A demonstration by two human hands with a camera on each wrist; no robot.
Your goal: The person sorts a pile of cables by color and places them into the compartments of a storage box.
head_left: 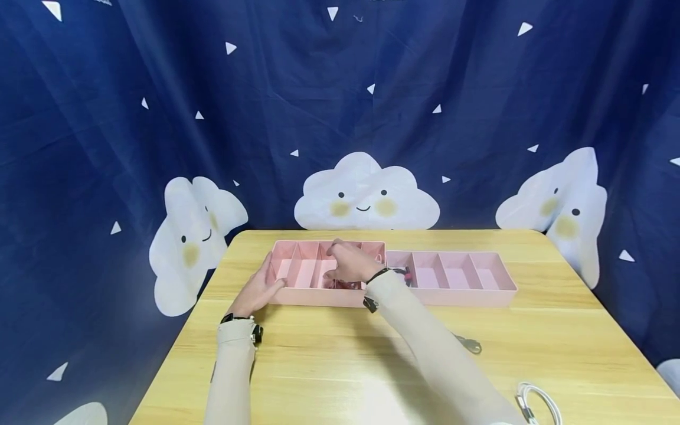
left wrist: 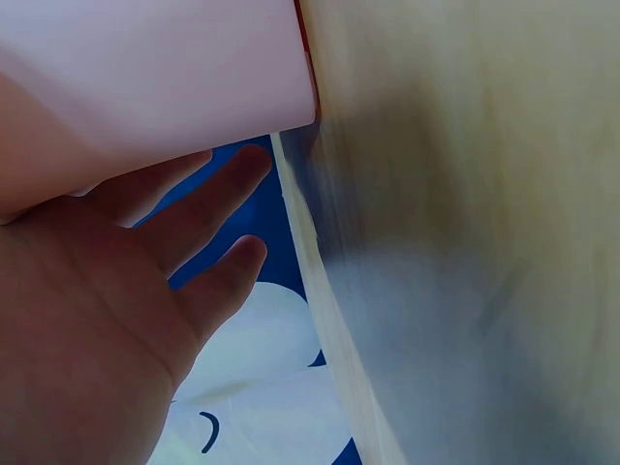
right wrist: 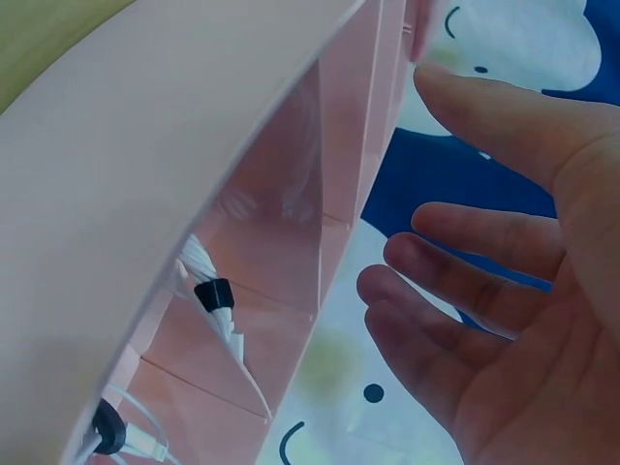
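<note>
A pink divided organizer box [head_left: 319, 298] stands toward the back of the table. At its left end, my left hand [head_left: 257, 292] touches the box, with the thumb at the front rim. In the left wrist view, that hand's fingers [left wrist: 208, 208] are extended and spread beside the box. My right hand [head_left: 350, 264] is over the box's right half, and the right wrist view shows its palm bare and its fingers loosely extended. Inside the compartments lie a white cable [right wrist: 199, 257] with a black tie and another tied white cable [right wrist: 145, 444].
A paler pink divided box [head_left: 462, 298] adjoins on the right, with a dark and red item [head_left: 407, 276] in its leftmost compartment. On the table [head_left: 297, 372] lie a dark cable [head_left: 470, 345], partly hidden by my right sleeve, and a coiled white cable [head_left: 542, 398] near the front right.
</note>
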